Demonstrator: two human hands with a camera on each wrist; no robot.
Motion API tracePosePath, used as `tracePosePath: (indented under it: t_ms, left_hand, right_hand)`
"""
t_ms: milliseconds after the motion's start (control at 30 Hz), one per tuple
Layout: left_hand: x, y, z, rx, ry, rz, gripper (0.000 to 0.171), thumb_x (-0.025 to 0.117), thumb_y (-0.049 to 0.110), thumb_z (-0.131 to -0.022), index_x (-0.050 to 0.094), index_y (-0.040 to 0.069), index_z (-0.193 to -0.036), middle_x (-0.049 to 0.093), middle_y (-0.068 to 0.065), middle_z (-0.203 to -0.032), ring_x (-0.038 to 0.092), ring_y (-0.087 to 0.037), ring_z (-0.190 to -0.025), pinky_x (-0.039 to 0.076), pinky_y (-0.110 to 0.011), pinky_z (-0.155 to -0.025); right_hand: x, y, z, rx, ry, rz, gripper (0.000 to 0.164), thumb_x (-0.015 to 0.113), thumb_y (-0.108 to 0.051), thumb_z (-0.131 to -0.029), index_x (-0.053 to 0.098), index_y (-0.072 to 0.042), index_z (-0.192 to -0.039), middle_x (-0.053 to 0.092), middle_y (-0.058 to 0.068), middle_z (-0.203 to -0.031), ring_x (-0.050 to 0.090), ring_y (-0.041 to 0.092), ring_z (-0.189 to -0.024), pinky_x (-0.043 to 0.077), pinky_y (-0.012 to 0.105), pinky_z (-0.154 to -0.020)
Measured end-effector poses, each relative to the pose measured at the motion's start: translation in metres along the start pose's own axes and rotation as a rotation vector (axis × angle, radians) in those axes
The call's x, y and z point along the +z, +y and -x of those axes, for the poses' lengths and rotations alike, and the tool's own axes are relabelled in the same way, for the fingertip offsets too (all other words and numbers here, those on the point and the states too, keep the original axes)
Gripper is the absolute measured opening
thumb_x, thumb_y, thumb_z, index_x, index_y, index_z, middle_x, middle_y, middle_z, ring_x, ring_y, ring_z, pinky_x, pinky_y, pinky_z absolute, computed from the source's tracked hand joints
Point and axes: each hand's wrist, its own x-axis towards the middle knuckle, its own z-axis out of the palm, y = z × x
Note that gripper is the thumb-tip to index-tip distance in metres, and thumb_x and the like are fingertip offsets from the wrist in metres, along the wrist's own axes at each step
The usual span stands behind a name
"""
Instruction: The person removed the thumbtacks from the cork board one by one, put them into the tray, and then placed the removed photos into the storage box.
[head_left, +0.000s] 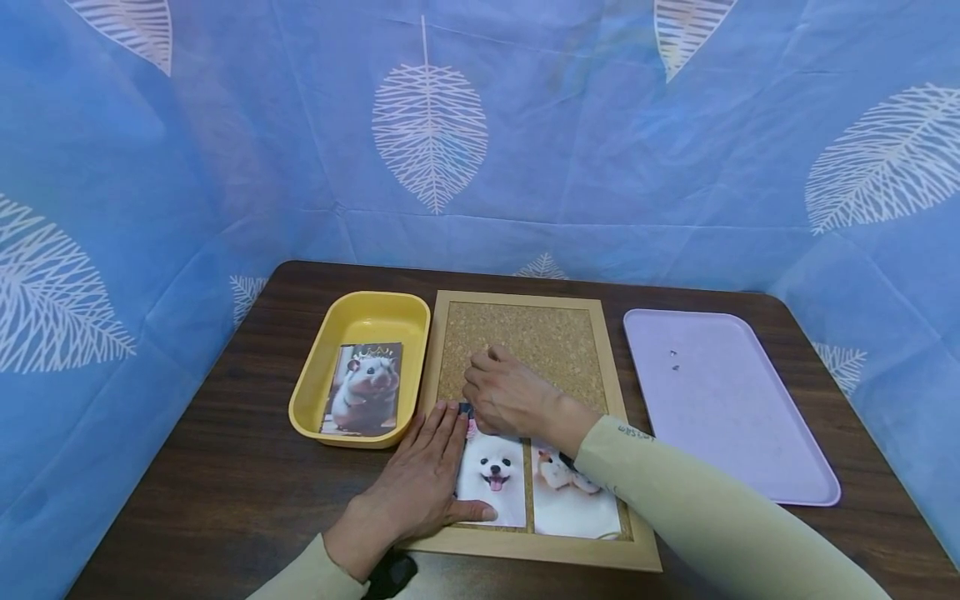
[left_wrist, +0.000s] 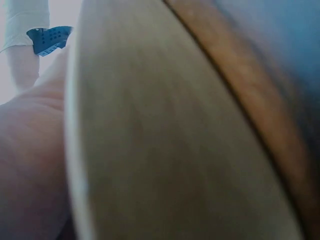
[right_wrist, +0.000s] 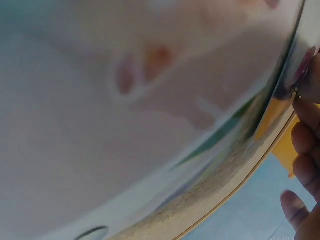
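Observation:
A wood-framed corkboard lies on the table, bearing a white dog photo at lower left and a brown-and-white animal photo at lower right. Across the board's left frame, my left hand rests flat with straight fingers, its thumb on the dog photo. My right hand is at that photo's top edge with curled fingers. In the right wrist view, its fingertips pinch a tiny shiny pin against the photo; most of it is hidden. The left wrist view mostly shows the blurred wooden frame.
Left of the board stands a yellow bin with a crowned hamster photo inside. To the right lies a purple tray holding two tiny metallic pieces. Patterned blue cloth hangs behind the brown table.

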Motion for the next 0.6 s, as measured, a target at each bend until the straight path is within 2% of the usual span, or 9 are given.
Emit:
tracePosePath:
  t_ms: [233,600]
  left_hand:
    - [-0.0001,-0.0009,0.0007,0.009,0.009,-0.01,0.122,0.051,0.089,-0.087,0.022,0.001,-0.167,0.014,-0.02,-0.176,0.008,-0.034,-0.165,0.015,-0.053,-0.132]
    - [0.0015,-0.0017,0.0002,0.012,0.025,-0.004,0.124,0.052,0.089,-0.086,0.022,0.001,-0.167,0.014,-0.02,-0.176,0.009,-0.035,-0.165,0.015,-0.053,-0.132]
  right_hand:
    - [0.0017,0.0023,0.0003,0.013,0.037,-0.097,0.018,0.063,-0.032,-0.099,0.071,-0.018,-0.093,0.069,-0.004,-0.097,0.052,0.018,-0.094,0.044,0.037,-0.085]
    - [0.0001,0.0017,-0.0015,-0.009,0.043,-0.01,0.025,0.063,-0.039,-0.1,0.073,-0.018,-0.093,0.07,-0.004,-0.098,0.054,0.02,-0.095,0.045,0.041,-0.091]
